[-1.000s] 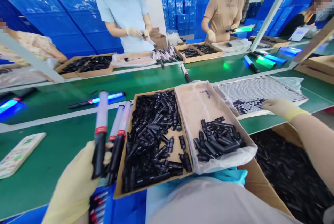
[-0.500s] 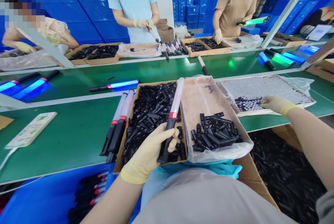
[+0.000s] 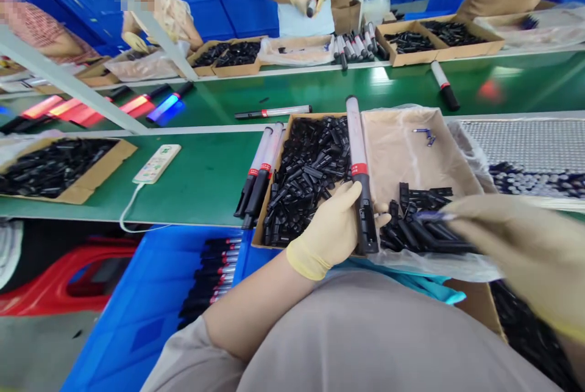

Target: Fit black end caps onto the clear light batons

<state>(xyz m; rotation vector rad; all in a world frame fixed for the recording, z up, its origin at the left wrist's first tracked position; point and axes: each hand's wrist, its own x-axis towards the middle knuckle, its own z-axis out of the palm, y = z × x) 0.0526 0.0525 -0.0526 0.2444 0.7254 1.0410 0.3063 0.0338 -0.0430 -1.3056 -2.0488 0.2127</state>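
Observation:
My gloved left hand [image 3: 331, 227] grips the black handle of a light baton [image 3: 359, 166] with a white tube and a red band, held upright over the cardboard boxes. My gloved right hand [image 3: 512, 245], blurred, pinches a small purple-grey battery [image 3: 434, 216] just right of the baton's handle. Below lie a cardboard box [image 3: 260, 230] full of small black plastic parts and a bag-lined box [image 3: 397, 142] with fewer black parts. Two more batons [image 3: 258, 172] rest on the green table beside the box.
A tray of batteries [image 3: 525, 148] sits at right. A blue crate [image 3: 150, 306] with several batons is low at left, beside a red stool [image 3: 55, 282]. A white power strip [image 3: 158, 163] and another parts box [image 3: 91, 175] lie at left. Other people work across the conveyor [image 3: 320, 90].
My right hand left the battery tray and came in toward the baton holding a battery. My left hand brought the baton further right. My view turned left and down.

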